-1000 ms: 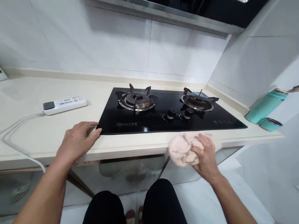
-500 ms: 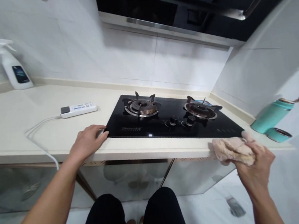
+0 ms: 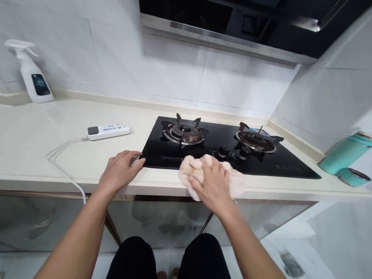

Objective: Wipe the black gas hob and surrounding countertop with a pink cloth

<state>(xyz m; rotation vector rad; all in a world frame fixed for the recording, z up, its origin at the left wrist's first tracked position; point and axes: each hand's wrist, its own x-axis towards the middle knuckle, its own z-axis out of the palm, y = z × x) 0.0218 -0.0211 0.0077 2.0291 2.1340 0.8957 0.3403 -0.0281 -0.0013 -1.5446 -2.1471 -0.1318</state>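
Observation:
A pale pink cloth (image 3: 236,183) is bunched under my right hand (image 3: 214,181), which presses it against the counter's front edge and the front rim of the black gas stove (image 3: 204,153). The fingers of that hand are curled over the cloth. At the stove's left front corner is my left hand (image 3: 120,171), resting on the counter with thumb and fingertips closed against the glass edge. Two burners with pan supports (image 3: 185,132) and two black knobs (image 3: 223,151) are on the stove. The cloth covers part of the stove's front edge.
On the cream counter (image 3: 10,135), a white power strip (image 3: 109,131) with its cable (image 3: 65,173) lies left of the stove. A white spray bottle (image 3: 36,81) stands by the wall. A teal flask (image 3: 347,152) and teal cup (image 3: 354,176) are at the right end. A range hood (image 3: 241,17) overhangs.
My right hand has moved left with the cloth along the counter's front edge, from the stove's right corner to its front middle. My left hand keeps its place at the stove's left corner.

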